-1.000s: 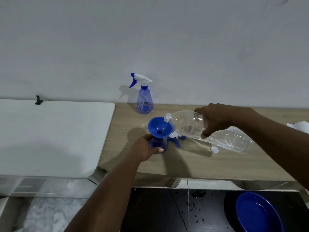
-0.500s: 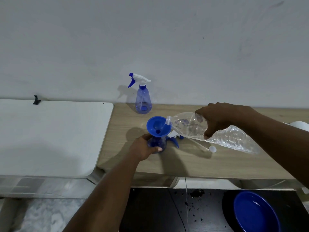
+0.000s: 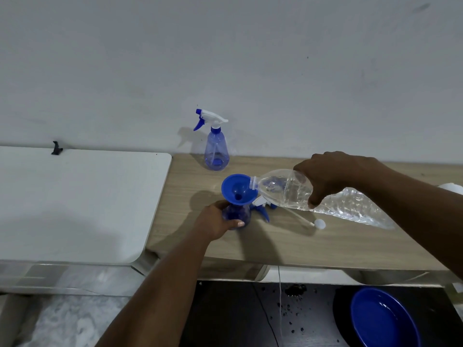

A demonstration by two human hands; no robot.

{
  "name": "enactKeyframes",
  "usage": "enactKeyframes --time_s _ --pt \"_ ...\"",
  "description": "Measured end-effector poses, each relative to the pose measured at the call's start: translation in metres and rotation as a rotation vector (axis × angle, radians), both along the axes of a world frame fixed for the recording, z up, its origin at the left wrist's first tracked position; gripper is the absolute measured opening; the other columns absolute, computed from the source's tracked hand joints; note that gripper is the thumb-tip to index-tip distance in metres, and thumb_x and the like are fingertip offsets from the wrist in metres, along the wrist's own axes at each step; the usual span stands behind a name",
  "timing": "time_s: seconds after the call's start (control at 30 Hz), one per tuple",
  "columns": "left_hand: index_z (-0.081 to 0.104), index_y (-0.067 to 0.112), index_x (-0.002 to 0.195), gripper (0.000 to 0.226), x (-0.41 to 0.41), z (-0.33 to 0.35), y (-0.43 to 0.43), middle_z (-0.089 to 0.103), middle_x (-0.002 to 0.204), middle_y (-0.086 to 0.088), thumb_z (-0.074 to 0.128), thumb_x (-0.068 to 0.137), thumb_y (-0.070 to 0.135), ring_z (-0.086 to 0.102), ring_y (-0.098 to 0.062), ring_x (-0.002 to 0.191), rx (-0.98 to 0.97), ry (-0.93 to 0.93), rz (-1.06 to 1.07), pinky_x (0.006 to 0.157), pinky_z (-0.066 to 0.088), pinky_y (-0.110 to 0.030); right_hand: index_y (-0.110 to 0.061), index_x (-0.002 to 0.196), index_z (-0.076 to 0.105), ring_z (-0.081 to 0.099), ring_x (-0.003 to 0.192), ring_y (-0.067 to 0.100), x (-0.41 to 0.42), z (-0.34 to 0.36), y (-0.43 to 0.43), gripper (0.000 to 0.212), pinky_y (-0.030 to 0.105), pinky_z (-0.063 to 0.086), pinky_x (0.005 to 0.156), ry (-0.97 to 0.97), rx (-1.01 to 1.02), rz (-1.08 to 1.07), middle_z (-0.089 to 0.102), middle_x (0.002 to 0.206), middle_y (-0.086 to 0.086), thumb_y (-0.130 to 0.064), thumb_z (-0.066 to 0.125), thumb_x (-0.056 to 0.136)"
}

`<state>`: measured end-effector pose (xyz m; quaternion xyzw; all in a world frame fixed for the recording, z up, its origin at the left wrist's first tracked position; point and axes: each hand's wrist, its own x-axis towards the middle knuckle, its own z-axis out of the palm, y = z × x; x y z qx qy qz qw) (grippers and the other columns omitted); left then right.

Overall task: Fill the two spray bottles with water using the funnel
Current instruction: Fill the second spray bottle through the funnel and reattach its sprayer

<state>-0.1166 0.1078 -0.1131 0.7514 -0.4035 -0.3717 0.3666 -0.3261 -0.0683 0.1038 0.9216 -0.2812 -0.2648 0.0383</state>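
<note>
Right hand (image 3: 333, 176) grips the clear water bottle (image 3: 300, 190), long axis near horizontal, mouth pointing left into the blue funnel (image 3: 238, 190). Left hand (image 3: 215, 221) wraps the open spray bottle (image 3: 238, 215), upright on the wooden table (image 3: 325, 246) beneath the funnel.

- the funnel (image 3: 238, 190) looks like smooth, glossy blue plastic.
- the water bottle (image 3: 283, 189) is thin clear plastic, smooth near the neck and crinkled toward the base.
- the far spray bottle (image 3: 216, 152) is shiny translucent blue plastic, and its trigger head is opaque white and blue plastic.
- the near spray bottle (image 3: 236, 212) shows the same translucent blue plastic.
- the wooden table (image 3: 250, 246) has a pale, matt wood-grain surface.
- the white table (image 3: 75, 209) is smooth and matt.
- the wall (image 3: 250, 58) is matt white paint with faint scuffs.
- the blue bowl (image 3: 383, 321) is glossy.
- the floor (image 3: 62, 321) looks like marbled stone.
</note>
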Motion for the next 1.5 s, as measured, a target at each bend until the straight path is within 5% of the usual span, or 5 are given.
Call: enactKeyframes --time_s 0.53,1.2,1.5 --pt "0.059 0.034 0.13 0.077 -0.001 0.002 -0.001 0.067 0.121 0.014 0.092 0.06 0.037 0.063 -0.008 0.109 0.018 0.003 0.011 0.1 0.049 -0.035 -0.03 0.122 0.051 0.057 0.094 0.021 0.005 0.007 0.005 0.076 0.033 0.045 0.074 0.024 -0.022 0.0 0.046 0.084 -0.013 -0.064 0.082 0.061" --pt "0.06 0.032 0.129 0.08 -0.001 0.004 0.0 0.069 0.119 0.015 0.094 0.057 0.035 0.064 -0.007 0.108 0.017 0.05 0.02 0.102 0.049 -0.039 -0.036 0.099 0.042 0.059 0.093 0.02 0.004 0.0 -0.005 0.065 0.037 0.052 0.079 0.017 0.018 0.007 0.05 0.081 -0.015 -0.067 0.082 0.056" --pt "0.06 0.033 0.127 0.078 -0.002 0.006 0.0 0.068 0.116 0.015 0.093 0.057 0.039 0.064 -0.008 0.108 0.022 0.012 0.008 0.099 0.051 -0.036 -0.026 0.124 0.049 0.06 0.097 0.021 -0.002 -0.014 -0.008 0.083 0.04 0.053 0.084 -0.27 0.135 -0.155 0.067 0.093 -0.008 -0.061 0.086 0.059"
